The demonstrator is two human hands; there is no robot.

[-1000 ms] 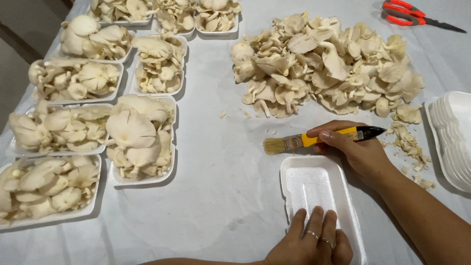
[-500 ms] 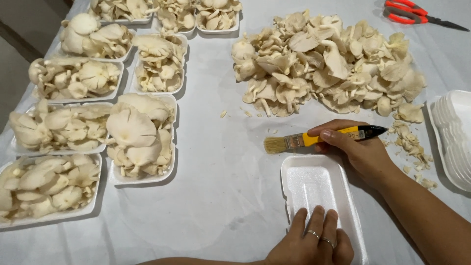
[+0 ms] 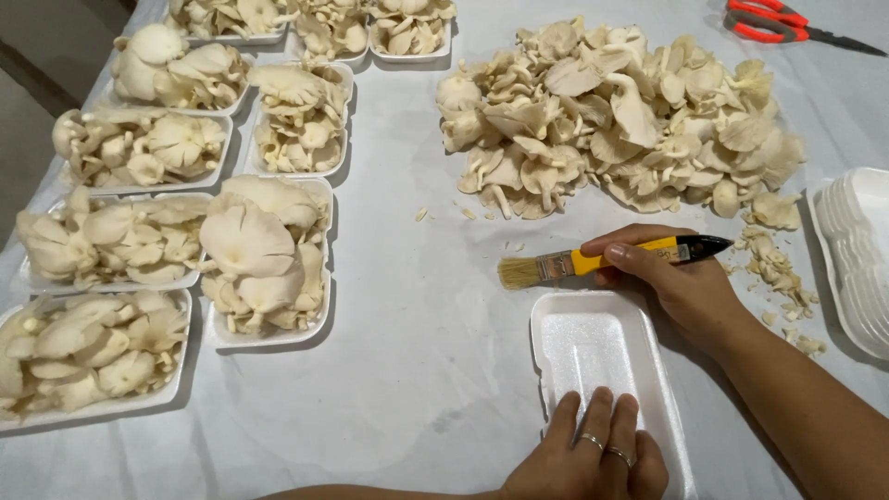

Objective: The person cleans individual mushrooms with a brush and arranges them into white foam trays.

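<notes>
Right now your right hand lies over the brush, fingers curled across its yellow handle and pressing it against the table, bristles pointing left. Your left hand rests flat, fingers together, on the near end of the empty foam tray, which sits just near of the brush.

Watch the tray: it looks light, and if your left hand lifts while the brush sweeps, it could slide or flip. The loose crumbs at the right lie close to your right wrist, so a careless drag of the forearm could push them into the clean tray. The big heap of mushrooms lies just far of the brush; a wide stroke could knock caps off its edge.

Whether your thumb actually grips the handle is hidden under the fingers, so I cannot tell how firm the hold is. The stack of empty trays is cut off at the right edge, and the filled trays at the far left run out of view.
</notes>
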